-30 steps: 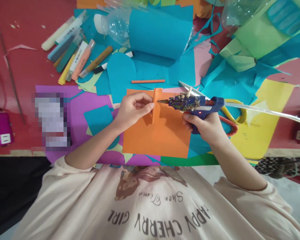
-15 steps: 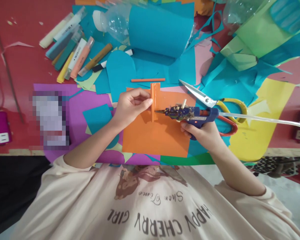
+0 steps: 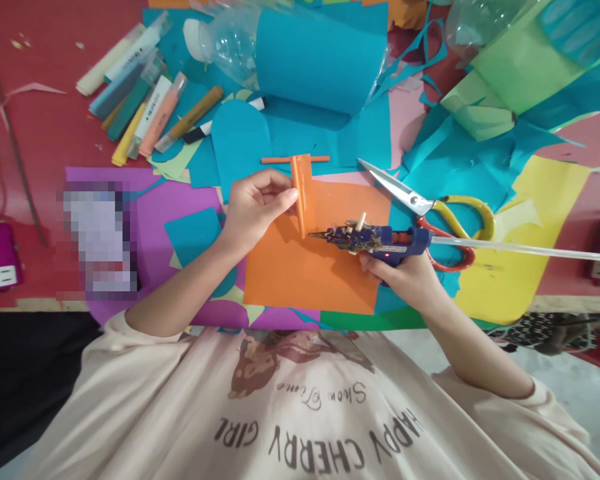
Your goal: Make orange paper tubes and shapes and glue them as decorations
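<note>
My left hand (image 3: 258,205) is closed on a rolled strip of orange paper (image 3: 301,193), holding it upright above a flat orange sheet (image 3: 310,273). My right hand (image 3: 399,275) grips a blue glue gun (image 3: 380,239) crusted with dried glue. Its nozzle points left and sits at the lower end of the orange roll. A clear glue stick (image 3: 520,250) juts out of the gun's back toward the right.
Scissors with yellow and red handles (image 3: 433,203) lie just right of the gun. A thin orange stick (image 3: 285,160) lies behind the roll. Markers and glue sticks (image 3: 145,110) crowd the back left beside a bottle wrapped in blue paper (image 3: 300,57). Paper scraps cover the table.
The glue gun's nozzle has slid down along the orange roll toward me, from its upper part to its lower end. My left hand has tilted the roll slightly and lifted it back.
</note>
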`<state>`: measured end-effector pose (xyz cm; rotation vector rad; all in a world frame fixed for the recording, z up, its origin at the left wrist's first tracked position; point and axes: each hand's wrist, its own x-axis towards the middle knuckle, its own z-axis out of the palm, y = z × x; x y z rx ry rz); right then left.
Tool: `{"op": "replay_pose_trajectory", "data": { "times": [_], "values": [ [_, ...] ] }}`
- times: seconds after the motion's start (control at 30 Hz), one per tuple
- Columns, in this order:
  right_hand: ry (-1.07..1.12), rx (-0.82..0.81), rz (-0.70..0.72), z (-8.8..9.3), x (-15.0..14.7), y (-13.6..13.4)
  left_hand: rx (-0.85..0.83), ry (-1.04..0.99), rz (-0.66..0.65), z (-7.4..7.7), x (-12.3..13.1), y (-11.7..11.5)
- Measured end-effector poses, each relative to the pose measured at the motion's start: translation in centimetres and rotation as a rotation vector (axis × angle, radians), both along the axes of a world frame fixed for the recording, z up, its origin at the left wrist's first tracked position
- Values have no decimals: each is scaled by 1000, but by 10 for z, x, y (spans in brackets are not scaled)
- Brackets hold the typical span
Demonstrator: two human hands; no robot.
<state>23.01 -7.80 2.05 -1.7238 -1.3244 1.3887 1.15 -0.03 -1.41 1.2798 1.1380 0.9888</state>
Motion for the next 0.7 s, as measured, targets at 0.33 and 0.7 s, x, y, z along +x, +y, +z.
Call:
{"op": "replay_pose_trajectory", "data": {
  "times": [0.33,0.7],
  "values": [
    [-18,23,-44,-1,3,4,-36,-56,-41,4,2,-3],
    [20,61,-151,6,4,20,-25,-53,-151,7,3,-4]
  ]
}}
